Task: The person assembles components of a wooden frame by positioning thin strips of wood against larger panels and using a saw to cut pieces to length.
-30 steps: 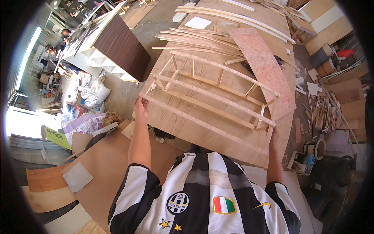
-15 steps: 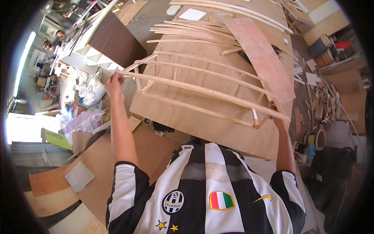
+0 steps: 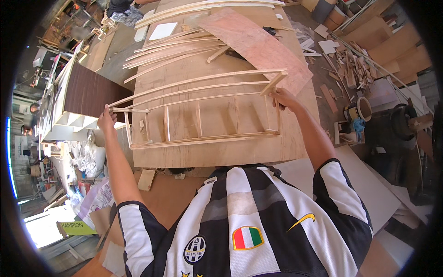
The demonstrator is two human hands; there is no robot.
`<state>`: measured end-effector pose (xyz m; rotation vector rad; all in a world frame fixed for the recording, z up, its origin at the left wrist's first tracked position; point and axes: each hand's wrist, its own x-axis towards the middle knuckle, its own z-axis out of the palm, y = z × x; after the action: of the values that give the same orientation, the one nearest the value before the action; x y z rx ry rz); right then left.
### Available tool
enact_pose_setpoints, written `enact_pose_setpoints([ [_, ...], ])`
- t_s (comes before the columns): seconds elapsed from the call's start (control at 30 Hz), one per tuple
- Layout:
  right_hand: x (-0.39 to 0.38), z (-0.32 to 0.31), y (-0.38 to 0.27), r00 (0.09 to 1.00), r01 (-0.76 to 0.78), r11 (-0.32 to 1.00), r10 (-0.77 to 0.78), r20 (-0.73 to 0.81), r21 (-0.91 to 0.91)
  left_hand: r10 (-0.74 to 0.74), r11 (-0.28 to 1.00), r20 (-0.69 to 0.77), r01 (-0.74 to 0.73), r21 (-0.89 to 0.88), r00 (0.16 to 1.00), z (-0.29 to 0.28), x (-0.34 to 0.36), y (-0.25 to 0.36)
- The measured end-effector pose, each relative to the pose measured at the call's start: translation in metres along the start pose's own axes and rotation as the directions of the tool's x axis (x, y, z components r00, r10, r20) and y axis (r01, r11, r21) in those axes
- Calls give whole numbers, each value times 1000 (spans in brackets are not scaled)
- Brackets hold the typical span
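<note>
A long box-shaped wooden frame (image 3: 210, 136) made of thin pale strips lies tilted across the plywood-topped table (image 3: 152, 159). At its left end, my left hand (image 3: 107, 119) is closed around a corner strip. My right hand (image 3: 282, 99) grips the right end piece, with the fingers partly hidden behind the wood. Several short crosspieces join the long strips, and the plywood shows through the gaps between them.
Loose thin wooden strips (image 3: 173, 51) and a reddish plywood panel (image 3: 258, 44) lie farther back on the table. A dark brown cabinet (image 3: 87, 92) stands at the left. To the right, wood offcuts (image 3: 348, 69) are heaped near a round bucket (image 3: 357, 110).
The wooden frame has been turned over, and its right end has swung farther away. Both my hands still hold its ends. The view has shifted toward the right.
</note>
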<state>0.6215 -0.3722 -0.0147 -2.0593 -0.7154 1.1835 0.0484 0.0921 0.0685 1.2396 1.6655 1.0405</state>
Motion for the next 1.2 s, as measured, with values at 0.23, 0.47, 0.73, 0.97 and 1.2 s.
enact_pose_setpoints([
  [0.23,26,5,27,999,-43,997,43,-3,69,-61,998,240,51,47,969,49,-7,5],
  [0.47,23,5,45,996,-13,986,28,-85,169,-64,989,76,73,-131,995,100,-46,-19],
  [0.73,14,10,50,993,63,965,-35,-113,254,212,943,584,-321,89,784,224,-271,-55],
  [0.97,-15,22,46,971,141,946,-74,-228,293,111,763,939,-633,130,326,306,-435,-35],
  [1.2,-59,20,70,979,156,928,-101,-175,338,28,637,986,-763,111,167,332,-495,-21],
])
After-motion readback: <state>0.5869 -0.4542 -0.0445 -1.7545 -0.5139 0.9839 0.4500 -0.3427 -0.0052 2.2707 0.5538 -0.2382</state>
